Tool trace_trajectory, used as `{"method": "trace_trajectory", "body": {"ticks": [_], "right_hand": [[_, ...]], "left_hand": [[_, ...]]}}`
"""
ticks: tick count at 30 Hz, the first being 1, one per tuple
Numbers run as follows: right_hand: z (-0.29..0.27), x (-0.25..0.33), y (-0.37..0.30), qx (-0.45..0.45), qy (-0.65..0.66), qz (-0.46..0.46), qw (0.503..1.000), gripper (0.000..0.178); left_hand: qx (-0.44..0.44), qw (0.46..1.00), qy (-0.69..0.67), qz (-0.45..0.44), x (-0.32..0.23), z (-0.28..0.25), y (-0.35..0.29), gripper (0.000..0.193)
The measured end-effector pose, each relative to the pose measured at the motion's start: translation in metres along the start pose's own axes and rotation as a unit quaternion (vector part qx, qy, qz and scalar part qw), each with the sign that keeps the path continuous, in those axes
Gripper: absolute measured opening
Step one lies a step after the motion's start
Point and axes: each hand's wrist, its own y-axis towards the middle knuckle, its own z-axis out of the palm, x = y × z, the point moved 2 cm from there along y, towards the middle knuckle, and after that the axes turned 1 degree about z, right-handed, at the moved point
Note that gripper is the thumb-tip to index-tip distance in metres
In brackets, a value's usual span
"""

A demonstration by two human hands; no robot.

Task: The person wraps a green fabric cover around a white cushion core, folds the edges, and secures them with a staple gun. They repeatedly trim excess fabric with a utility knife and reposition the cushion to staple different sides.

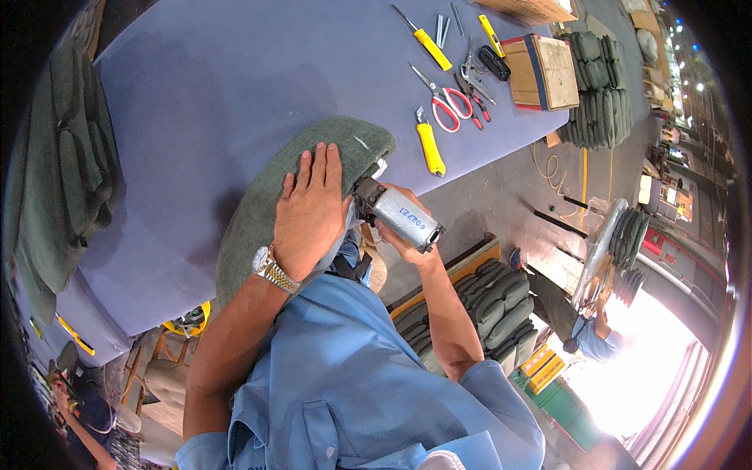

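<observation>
A dark green fabric-covered cushion, curved along its outer edge, lies at the front of the blue-covered table. My left hand, with a watch at the wrist, rests flat on top of it, fingers stretched out. Wrapped around a silver pneumatic staple gun is my right hand. The gun's nose is against or very close to the cushion's right edge, where some whitish material shows. Whether the nose touches is hard to make out.
Beyond the cushion lie a yellow cutter, red-handled scissors, pliers, a yellow-handled screwdriver and a box. Green covers are piled at the left. Stacked cushions stand at the right, with another person beyond.
</observation>
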Motion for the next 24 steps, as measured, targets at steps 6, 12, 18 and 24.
{"method": "trace_trajectory", "body": {"ticks": [6,12,18,24], "right_hand": [[0.004,0.003,-0.003,-0.004,-0.005,0.032,0.999,0.059],[0.007,0.007,-0.003,-0.019,-0.002,0.009,1.000,0.059],[0.007,0.015,-0.005,-0.019,-0.032,0.052,0.998,0.060],[0.004,0.024,0.002,-0.017,-0.036,0.040,0.998,0.059]], "left_hand": [[0.003,1.000,-0.013,-0.008,0.003,0.001,0.000,0.076],[-0.003,1.000,-0.022,-0.008,0.003,0.000,0.000,0.077],[-0.004,0.998,-0.056,0.004,0.004,-0.004,-0.001,0.078],[-0.043,0.980,-0.042,0.191,-0.010,-0.040,-0.019,0.082]]}}
